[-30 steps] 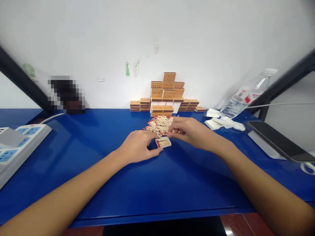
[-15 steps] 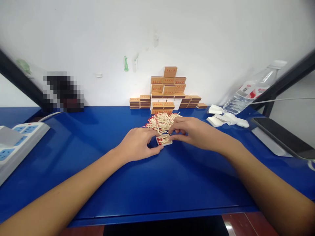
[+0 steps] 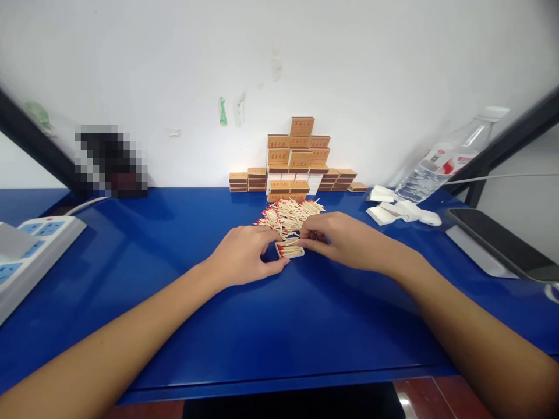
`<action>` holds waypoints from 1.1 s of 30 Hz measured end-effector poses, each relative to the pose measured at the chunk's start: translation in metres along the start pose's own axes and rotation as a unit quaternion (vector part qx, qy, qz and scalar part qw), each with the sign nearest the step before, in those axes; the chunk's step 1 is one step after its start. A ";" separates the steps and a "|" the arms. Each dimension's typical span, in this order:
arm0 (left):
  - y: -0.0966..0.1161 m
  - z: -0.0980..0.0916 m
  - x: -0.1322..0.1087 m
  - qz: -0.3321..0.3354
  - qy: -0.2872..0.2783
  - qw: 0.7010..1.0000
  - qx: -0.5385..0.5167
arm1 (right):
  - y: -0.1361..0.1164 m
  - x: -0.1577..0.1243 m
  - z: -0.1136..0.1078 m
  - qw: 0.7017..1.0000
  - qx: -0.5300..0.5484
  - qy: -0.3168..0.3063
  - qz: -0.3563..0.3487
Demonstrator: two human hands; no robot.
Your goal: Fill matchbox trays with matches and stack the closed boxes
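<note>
A small white matchbox tray (image 3: 290, 254) lies on the blue table, partly filled with red-headed matches. My left hand (image 3: 244, 256) holds its left end, thumb at the near corner and forefinger at the far one. Over the tray's right end, my right hand (image 3: 334, 235) is closed in a pinch on a match (image 3: 293, 242); whether more than one is between the fingertips I cannot tell. Just behind the tray is a loose heap of matches (image 3: 286, 216), heads mostly to the left.
Matchboxes (image 3: 300, 157) stand stacked against the white wall. To the right are white pieces (image 3: 404, 210), a leaning water bottle (image 3: 432, 163) and a phone (image 3: 506, 241) propped on a white block. A power strip (image 3: 39, 250) sits at the left.
My right hand's fingertips have lowered slightly and closed together at the tray's right end. Some matches at the heap's right side have shifted. My left hand stays on the tray.
</note>
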State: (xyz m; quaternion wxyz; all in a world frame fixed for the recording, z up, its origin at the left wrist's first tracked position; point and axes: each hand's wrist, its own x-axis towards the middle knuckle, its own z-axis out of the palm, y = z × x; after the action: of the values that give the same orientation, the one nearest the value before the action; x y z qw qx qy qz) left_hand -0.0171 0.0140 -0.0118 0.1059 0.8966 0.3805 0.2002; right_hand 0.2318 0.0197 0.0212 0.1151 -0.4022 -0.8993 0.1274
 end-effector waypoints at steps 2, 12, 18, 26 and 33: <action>0.000 0.000 0.000 -0.001 -0.002 1.000 0.002 | 0.002 0.000 -0.001 1.000 0.003 0.011 -0.006; -0.002 0.000 0.000 0.009 -0.017 1.000 0.004 | 0.000 0.003 0.014 0.999 0.022 -0.004 -0.023; 0.000 0.000 0.001 0.020 -0.023 1.000 -0.006 | -0.009 0.003 0.015 0.999 0.035 0.015 -0.036; -0.001 0.000 0.000 0.028 -0.023 0.999 -0.004 | -0.006 0.000 0.010 0.997 0.046 0.029 -0.054; -0.003 0.002 0.000 0.031 -0.017 0.999 0.000 | 0.009 0.000 0.008 1.000 0.005 0.013 -0.019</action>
State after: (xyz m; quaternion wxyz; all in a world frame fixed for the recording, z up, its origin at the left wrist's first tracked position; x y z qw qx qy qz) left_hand -0.0182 0.0155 -0.0141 0.1063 0.9112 0.3505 0.1885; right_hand 0.2356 0.0239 0.0109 0.1315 -0.3859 -0.9046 0.1242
